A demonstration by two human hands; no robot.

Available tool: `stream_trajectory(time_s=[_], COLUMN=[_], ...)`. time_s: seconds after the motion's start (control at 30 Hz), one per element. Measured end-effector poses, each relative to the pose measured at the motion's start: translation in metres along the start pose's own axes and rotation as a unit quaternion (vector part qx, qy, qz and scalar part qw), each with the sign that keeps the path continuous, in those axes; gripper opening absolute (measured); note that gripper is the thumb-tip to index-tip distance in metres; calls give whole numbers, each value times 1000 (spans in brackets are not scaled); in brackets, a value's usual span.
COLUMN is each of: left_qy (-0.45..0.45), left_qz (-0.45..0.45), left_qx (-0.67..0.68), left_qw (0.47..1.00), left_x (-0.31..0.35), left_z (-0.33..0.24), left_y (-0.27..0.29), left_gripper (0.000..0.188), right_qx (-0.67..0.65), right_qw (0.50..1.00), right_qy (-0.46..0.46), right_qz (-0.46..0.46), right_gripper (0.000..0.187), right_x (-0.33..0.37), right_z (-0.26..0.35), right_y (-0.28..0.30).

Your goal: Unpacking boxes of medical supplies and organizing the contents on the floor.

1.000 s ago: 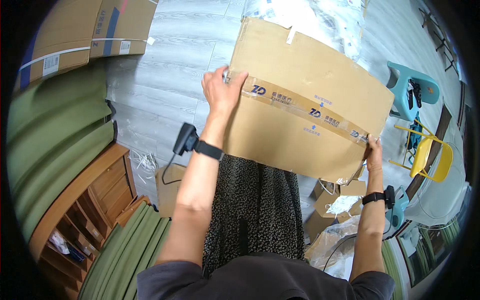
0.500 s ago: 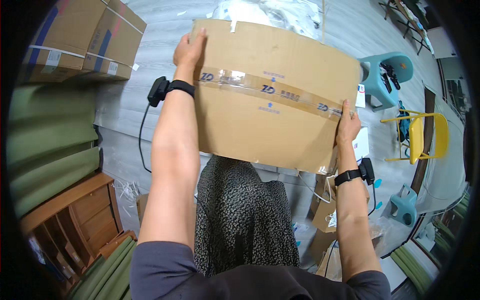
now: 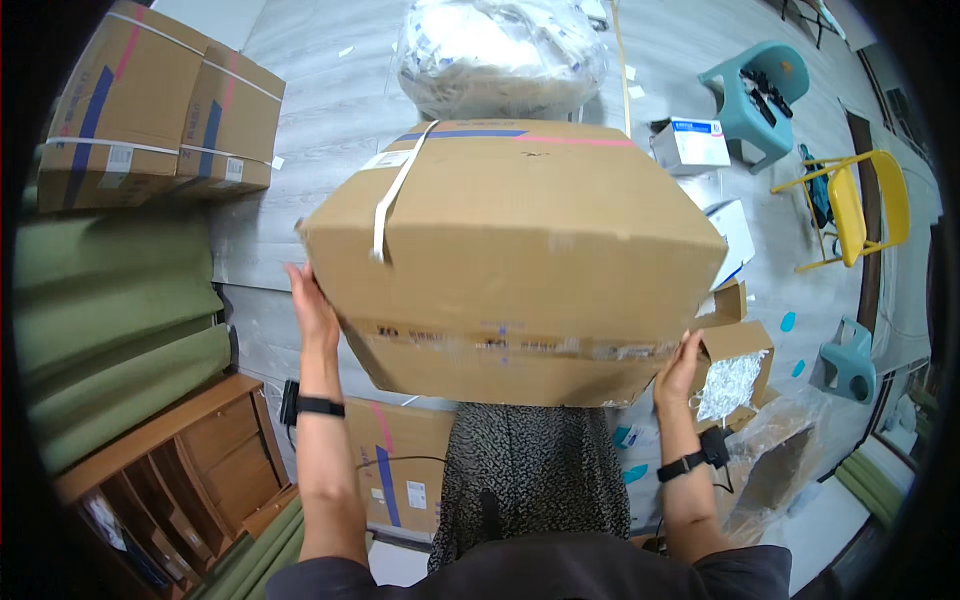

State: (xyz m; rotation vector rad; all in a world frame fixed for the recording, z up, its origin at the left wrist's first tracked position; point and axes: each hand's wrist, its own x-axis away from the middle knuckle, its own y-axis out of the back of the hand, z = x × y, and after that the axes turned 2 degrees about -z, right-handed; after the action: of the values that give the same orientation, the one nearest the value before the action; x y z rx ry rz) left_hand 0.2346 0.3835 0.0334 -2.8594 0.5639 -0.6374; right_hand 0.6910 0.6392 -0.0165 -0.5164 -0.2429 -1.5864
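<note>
A large cardboard box (image 3: 510, 230) is held up in front of my body, tilted, with its taped face turned toward me. A loose white strap (image 3: 395, 195) lies over its far left part, beside blue and pink stripes. My left hand (image 3: 316, 318) presses along the box's left side, fingers pointing up and partly behind the edge. At the lower right corner, my right hand (image 3: 680, 372) grips the box with its thumb side against the cardboard. The underside of the box is hidden from view.
A plastic-wrapped bundle (image 3: 500, 60) lies beyond the box. Strapped cartons (image 3: 165, 110) stand far left, and another carton (image 3: 400, 470) lies near my legs. To the right are an open small box (image 3: 755, 345), a white box (image 3: 692, 147), a teal stool (image 3: 755, 75) and a yellow chair (image 3: 850, 210).
The box has tipped and come nearer to me: its taped face turned from upward to toward my body, and its striped side now shows. Both hands moved lower with it.
</note>
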Motion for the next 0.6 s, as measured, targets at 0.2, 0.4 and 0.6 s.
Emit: stream_trajectory(time_s=[0.2, 0.4, 0.6], left_qy=[264, 382, 428], left_qz=[33, 53, 83], left_qx=[53, -84, -58], left_qw=[962, 919, 898], left_x=[51, 71, 61], left_z=[-1, 13, 41], left_y=[53, 60, 74], left_gripper=[70, 72, 71], right_qx=[-63, 40, 63], right_qw=[951, 935, 917], right_qy=[-287, -301, -373], right_qz=[96, 181, 129], right_gripper=[53, 64, 74], right_x=[1, -10, -12], right_z=[20, 16, 24], right_y=[58, 44, 15])
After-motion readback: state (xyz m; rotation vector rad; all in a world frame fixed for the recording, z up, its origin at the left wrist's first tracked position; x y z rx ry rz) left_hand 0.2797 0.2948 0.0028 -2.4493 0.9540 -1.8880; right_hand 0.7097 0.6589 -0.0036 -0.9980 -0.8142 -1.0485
